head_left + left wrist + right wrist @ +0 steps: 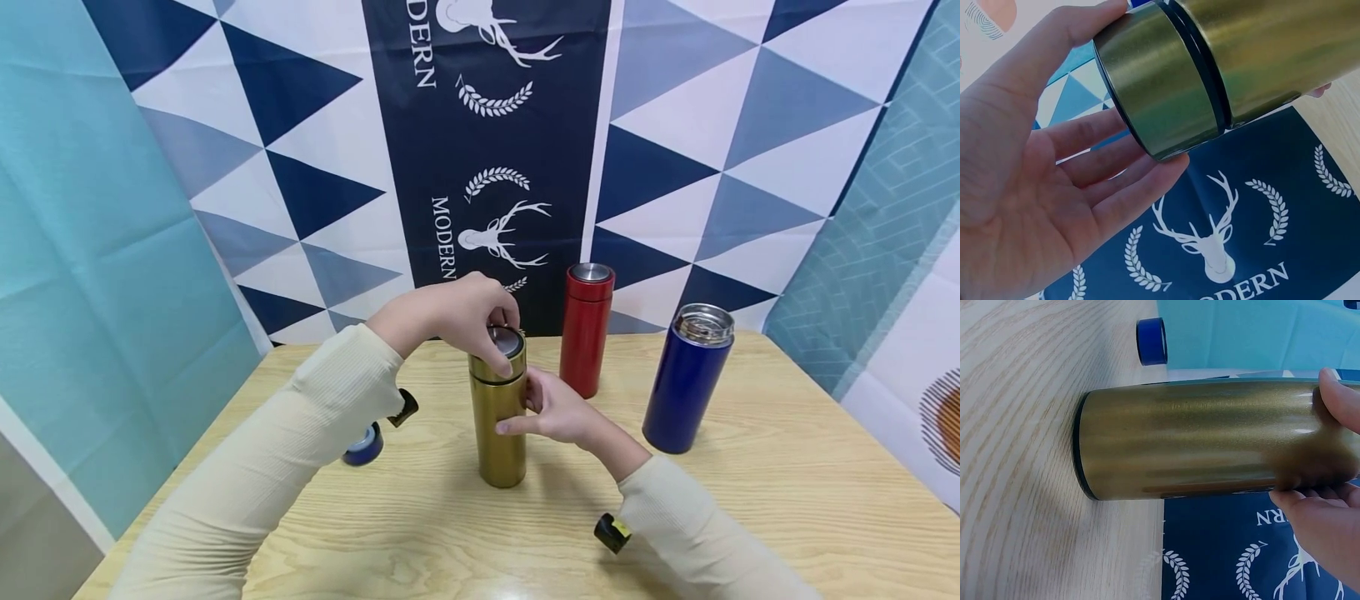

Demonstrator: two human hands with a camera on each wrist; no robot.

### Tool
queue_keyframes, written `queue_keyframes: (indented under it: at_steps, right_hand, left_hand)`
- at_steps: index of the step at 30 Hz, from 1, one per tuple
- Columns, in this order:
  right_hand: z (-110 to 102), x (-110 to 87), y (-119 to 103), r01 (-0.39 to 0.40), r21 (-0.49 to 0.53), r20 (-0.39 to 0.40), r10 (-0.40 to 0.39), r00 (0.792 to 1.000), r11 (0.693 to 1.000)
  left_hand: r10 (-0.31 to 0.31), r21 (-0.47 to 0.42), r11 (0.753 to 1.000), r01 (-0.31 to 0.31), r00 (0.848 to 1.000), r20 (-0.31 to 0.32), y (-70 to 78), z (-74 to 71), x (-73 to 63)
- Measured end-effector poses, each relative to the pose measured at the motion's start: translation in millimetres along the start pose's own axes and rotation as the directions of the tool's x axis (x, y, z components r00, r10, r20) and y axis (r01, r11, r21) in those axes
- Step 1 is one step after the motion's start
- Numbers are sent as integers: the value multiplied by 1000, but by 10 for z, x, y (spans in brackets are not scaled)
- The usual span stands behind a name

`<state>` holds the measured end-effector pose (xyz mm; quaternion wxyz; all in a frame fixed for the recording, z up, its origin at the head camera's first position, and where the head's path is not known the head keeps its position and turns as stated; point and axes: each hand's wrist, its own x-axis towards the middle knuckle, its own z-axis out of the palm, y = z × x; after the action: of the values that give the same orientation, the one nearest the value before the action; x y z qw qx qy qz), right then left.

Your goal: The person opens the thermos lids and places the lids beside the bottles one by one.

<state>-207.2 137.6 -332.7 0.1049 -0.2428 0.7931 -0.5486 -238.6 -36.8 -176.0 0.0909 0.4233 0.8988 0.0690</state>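
Observation:
A gold vacuum flask point(498, 450) stands upright on the table in the middle of the head view. From above, my left hand point(474, 315) grips its gold lid point(1154, 81), thumb on the near side and fingers around the far side. A black ring shows between lid and body in the left wrist view. My right hand point(557, 410) holds the upper part of the body from the right, thumb in front; its other fingers are partly hidden behind the flask. In the right wrist view the flask's base point(1088, 447) is at the tabletop.
A red flask point(587, 333) with its lid on stands behind, to the right. Farther right is a blue flask point(686, 387) with its steel mouth uncovered. A blue lid point(364, 446) lies at the left, near my left sleeve. Patterned cloth point(487, 142) hangs behind the table.

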Motion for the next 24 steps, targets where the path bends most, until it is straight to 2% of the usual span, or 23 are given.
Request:
queue_keyframes:
  at_steps: [16, 24]
  right_hand:
    - [-7, -1, -1, -21, -21, -10, 20, 1000, 1000]
    - [-7, 4, -4, -17, -21, -10, 17, 1000, 1000]
  left_hand:
    - [-46, 85, 995, 50, 998, -45, 60, 11, 18]
    - [-109, 96, 989, 115, 992, -68, 96, 27, 56]
